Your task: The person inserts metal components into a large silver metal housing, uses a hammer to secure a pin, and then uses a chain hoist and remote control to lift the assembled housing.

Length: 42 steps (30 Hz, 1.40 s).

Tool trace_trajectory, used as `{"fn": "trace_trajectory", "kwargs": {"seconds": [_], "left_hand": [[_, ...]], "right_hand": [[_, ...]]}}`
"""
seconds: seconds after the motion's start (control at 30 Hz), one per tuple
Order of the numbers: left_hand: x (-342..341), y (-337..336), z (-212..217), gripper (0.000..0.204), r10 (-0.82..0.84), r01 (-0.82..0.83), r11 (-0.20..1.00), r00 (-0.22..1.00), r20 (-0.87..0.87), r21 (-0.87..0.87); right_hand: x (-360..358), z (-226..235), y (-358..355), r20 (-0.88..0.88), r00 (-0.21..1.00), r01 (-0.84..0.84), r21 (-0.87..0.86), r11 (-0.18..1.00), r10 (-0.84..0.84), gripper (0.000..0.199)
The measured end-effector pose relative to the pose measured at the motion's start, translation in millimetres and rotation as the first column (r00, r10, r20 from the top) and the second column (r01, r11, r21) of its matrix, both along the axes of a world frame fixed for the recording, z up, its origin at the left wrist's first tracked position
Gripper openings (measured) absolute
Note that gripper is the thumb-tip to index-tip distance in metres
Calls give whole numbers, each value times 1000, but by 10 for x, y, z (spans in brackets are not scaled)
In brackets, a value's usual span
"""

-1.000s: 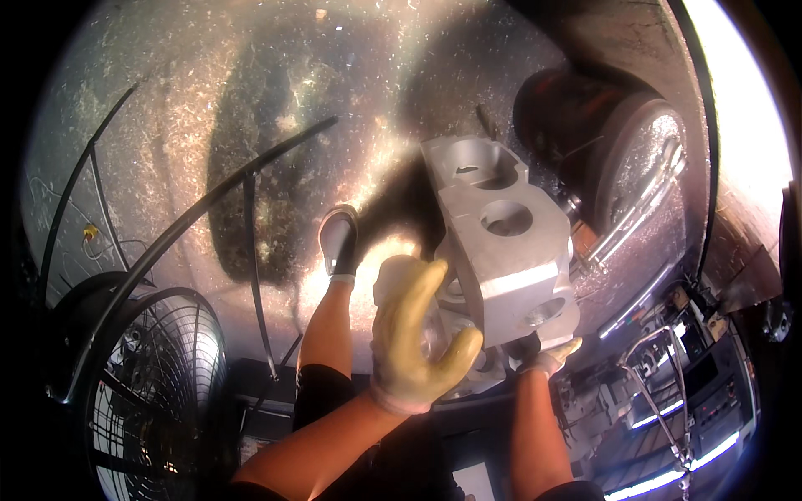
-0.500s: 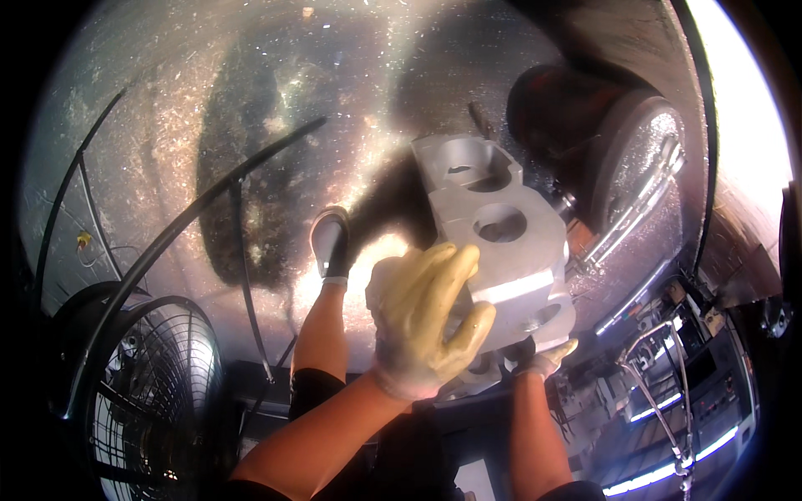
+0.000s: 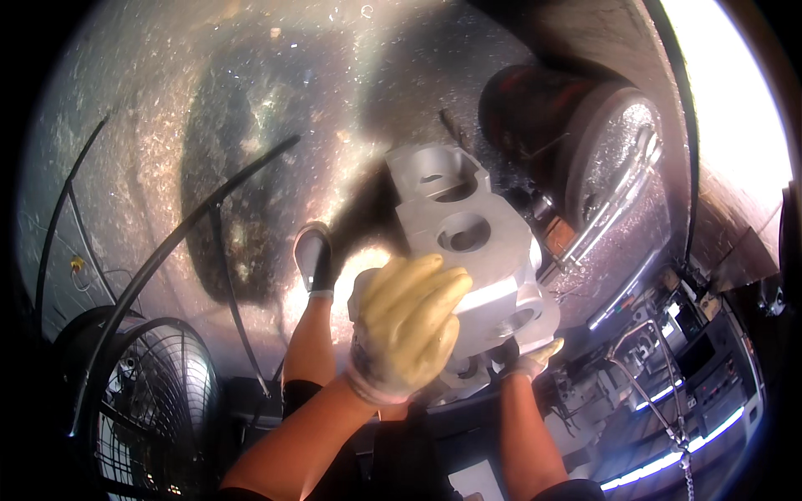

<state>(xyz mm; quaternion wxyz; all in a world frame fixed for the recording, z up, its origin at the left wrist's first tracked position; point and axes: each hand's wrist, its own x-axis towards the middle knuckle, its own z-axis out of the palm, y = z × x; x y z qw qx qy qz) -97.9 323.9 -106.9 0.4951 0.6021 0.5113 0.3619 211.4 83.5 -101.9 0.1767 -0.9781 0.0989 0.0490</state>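
A large grey machined metal casting (image 3: 501, 238) with round bores runs up and away in front of me, lit from above. My left hand (image 3: 405, 326), in a yellow-coated glove, is over its near left side, fingers extended close together and bent slightly down towards it. Whether they press on it is hard to tell. At the casting's near right end, my right hand (image 3: 535, 361), gloved too, grips the lower edge with its thumb outside. The other fingers of that hand are hidden. What supports the casting does not show.
A wire-guarded fan (image 3: 159, 401) stands at the lower left beside a curved dark metal bar (image 3: 188, 217). A dark cylinder (image 3: 543, 125) lies on the stained floor (image 3: 142, 159) beyond the casting. My shoe (image 3: 312, 255) is left of it. A chain (image 3: 688, 480) hangs lower right.
The whole view has shifted, so most things sit further left. My left hand's thumb and fingers have drawn closer together. The right hand stays at the casting's near end.
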Motion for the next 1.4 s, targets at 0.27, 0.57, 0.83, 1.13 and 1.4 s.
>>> {"fn": "trace_trajectory", "kwargs": {"seconds": [0.27,0.57,0.83,1.13,1.4], "left_hand": [[14,475,56,31,-279,279,960,960,20,9],[363,749,20,55,-425,421,898,905,1,-131],[536,798,1,59,-444,440,878,896,22,-187],[640,721,78,60,-254,268,962,949,-189,50],[444,174,36,36,90,-135,899,988,-125,-416]], "right_hand": [[-15,-14,34,-31,983,185,252,950,-183,85],[-43,-33,-14,-90,976,217,375,901,-198,81],[-152,42,161,-197,956,286,480,829,-216,74],[-25,-186,-235,74,992,-112,190,975,99,72],[-16,-94,-251,-31,973,-231,-53,972,230,61]]}}
